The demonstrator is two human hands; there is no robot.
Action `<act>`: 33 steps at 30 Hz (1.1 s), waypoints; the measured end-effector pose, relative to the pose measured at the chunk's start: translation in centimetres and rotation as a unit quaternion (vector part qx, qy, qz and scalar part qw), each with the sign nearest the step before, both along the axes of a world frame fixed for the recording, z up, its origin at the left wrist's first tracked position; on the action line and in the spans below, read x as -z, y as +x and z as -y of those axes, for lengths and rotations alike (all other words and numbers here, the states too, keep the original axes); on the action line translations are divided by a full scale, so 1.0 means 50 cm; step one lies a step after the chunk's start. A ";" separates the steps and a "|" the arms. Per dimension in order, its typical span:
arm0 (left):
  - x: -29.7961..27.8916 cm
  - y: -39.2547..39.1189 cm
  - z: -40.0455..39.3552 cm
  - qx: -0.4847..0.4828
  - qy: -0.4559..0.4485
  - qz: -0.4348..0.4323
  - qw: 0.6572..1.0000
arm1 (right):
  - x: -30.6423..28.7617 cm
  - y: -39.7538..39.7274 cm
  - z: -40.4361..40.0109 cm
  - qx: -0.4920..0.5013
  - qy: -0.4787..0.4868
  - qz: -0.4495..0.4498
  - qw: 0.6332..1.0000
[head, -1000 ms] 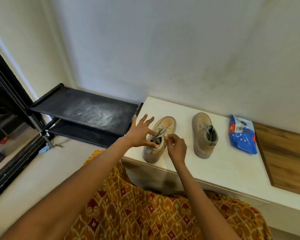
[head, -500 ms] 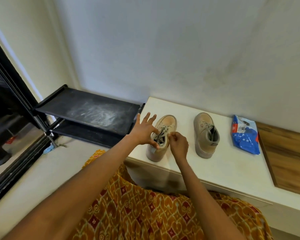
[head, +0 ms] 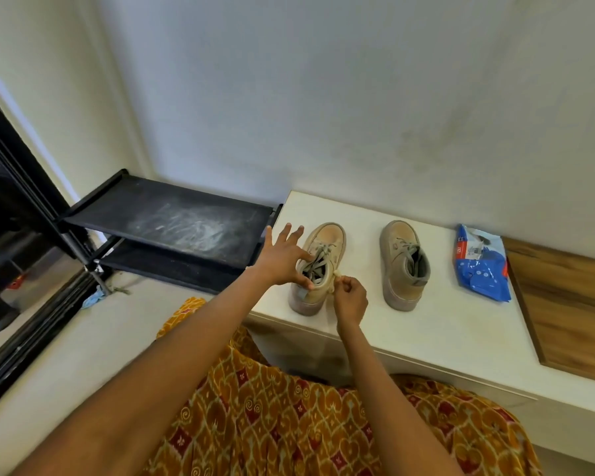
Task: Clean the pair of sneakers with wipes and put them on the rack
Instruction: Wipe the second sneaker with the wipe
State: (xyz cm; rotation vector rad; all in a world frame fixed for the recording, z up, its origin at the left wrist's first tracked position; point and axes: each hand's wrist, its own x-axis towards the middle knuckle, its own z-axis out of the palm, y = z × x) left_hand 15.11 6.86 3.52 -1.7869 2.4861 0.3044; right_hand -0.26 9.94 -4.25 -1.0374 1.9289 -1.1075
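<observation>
Head view: two tan sneakers sit on a white desk beside a black rack (head: 172, 228).
Left sneaker (head: 318, 266): near the desk's front-left corner, toe toward the wall, laces loose.
Right sneaker (head: 404, 264): mid-desk, well apart from its mate, untouched.
Wipes packet (head: 481, 262): blue, by the back edge, toward the right end.
Left hand (head: 284, 257): fingers spread, thumb and forefinger on the left sneaker's collar, steadying it.
Right hand (head: 349, 297): fingers curled, pinching a small pale wad (head: 337, 273) against the sneaker's side; probably a balled wipe, too small to tell.
Risk: this sneaker stands close to the front edge, so a hard rub toward the person could slide it off.
Risk: the rack's top shelf looks dusty and could soil cleaned soles.
</observation>
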 end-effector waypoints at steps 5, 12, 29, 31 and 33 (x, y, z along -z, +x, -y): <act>0.000 0.001 0.006 0.003 -0.016 -0.003 1.000 | 0.021 0.018 -0.070 -0.021 -0.052 0.033 0.998; 0.008 -0.043 -0.016 -0.040 -0.040 -0.017 0.998 | 0.005 -0.029 -0.002 0.000 -0.005 -0.012 1.000; -0.006 -0.045 0.017 -0.030 0.050 -0.080 0.995 | -0.027 -0.009 -0.042 0.059 -0.052 -0.042 0.996; -0.006 -0.032 0.023 -0.018 0.050 -0.067 0.996 | -0.035 0.008 -0.048 0.065 -0.065 -0.038 0.995; -0.003 -0.030 0.024 -0.021 0.037 -0.066 0.997 | -0.018 0.019 -0.072 0.059 -0.059 -0.052 0.995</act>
